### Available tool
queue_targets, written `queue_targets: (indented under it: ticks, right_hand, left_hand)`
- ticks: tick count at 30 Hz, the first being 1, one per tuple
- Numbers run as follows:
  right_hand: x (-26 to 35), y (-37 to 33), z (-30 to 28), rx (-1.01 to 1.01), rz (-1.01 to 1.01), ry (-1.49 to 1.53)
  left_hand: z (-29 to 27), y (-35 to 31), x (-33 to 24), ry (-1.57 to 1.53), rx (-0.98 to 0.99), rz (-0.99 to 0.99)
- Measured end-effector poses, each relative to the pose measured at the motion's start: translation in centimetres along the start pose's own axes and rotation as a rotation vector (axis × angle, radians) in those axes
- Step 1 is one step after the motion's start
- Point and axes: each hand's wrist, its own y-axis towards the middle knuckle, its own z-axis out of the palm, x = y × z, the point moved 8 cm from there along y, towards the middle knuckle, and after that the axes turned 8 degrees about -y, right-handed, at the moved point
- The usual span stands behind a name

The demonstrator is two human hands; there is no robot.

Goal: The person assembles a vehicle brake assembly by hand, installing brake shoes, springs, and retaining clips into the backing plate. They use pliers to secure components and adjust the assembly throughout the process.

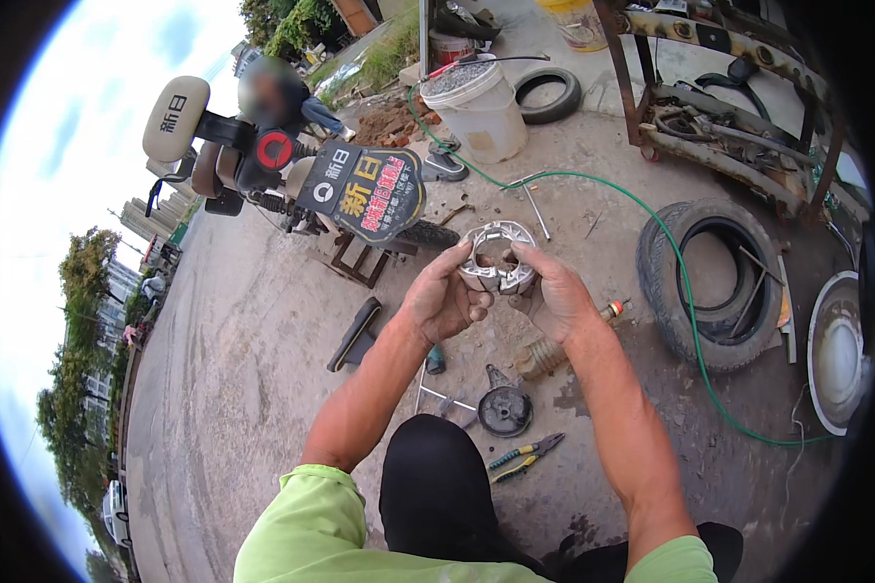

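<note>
Open-air roadside repair spot, scooter (335, 183) beyond and left of the fingers (532, 255), worn tyres (664, 291) to their right, pliers (531, 452) and brake drum plate (505, 411) on the ground (253, 360) nearer than them, trees (97, 277) far left.

Hands, bare, one pair, raised side by side: left hand (442, 296), fingers curled, thumb extended inward; right hand (559, 291), fingers bent, thumb side inward. Forearms (627, 418), bare, converging forward. Sleeves (301, 525), short, lime-green fabric. Knee (437, 476), bent, black-clothed.

Printed characters (357, 200) — on dark plate (384, 192) and cream backrest (177, 119)
</note>
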Motion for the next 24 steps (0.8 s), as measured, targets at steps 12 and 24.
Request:
queue_targets:
  ticks: [12,24]
  right_hand:
    - [0.9,0.7,-0.8,0.043,-0.06,0.047]
    - [-8.2,0.8,-3.5,0.03,0.114,-0.354]
  left_hand:
    - [1.5,1.2,-0.4,0.025,0.009,0.019]
    - [-8.6,-1.9,3.8,0.298,-0.039,-0.017]
